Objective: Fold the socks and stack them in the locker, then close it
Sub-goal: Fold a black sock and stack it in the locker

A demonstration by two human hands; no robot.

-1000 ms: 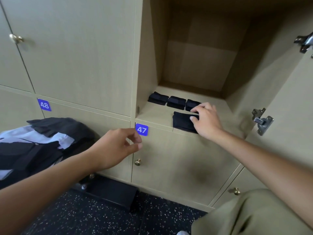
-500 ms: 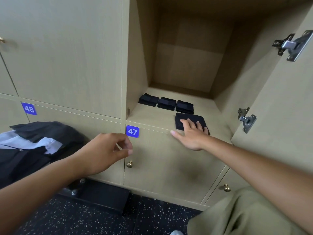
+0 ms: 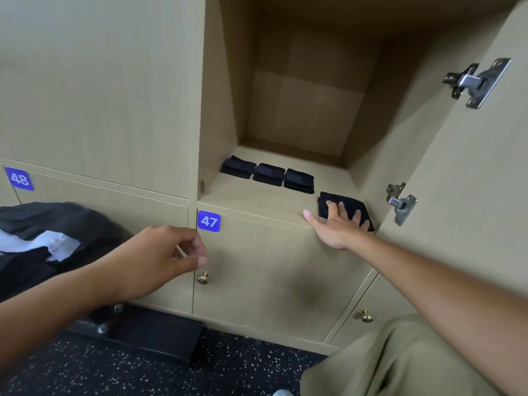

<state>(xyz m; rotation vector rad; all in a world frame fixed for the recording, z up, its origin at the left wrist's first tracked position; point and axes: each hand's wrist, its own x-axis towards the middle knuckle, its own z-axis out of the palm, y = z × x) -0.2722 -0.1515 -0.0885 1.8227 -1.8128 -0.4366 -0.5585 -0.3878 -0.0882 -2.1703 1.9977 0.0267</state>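
Observation:
Three folded black sock bundles [image 3: 268, 174] lie in a row on the floor of the open locker [image 3: 257, 201]. A fourth folded black sock [image 3: 350, 202] lies at the front right of that floor. My right hand [image 3: 338, 224] presses flat on it with straight fingers. My left hand [image 3: 160, 261] hovers in front of the lower doors, below the blue 47 label [image 3: 209, 221], fingers loosely curled and holding nothing. The locker door [image 3: 480, 172] stands open on the right, its hinges showing.
A pile of dark and white clothes [image 3: 43, 247] lies at the left on a black bench [image 3: 143, 332]. Closed lower doors carry brass knobs [image 3: 203, 278]. Speckled black floor is below. My knee in olive trousers [image 3: 400, 361] is at the lower right.
My right hand has slid the fourth sock to the right, toward the locker's right wall, and now lies flat on it. The left hand has barely moved.

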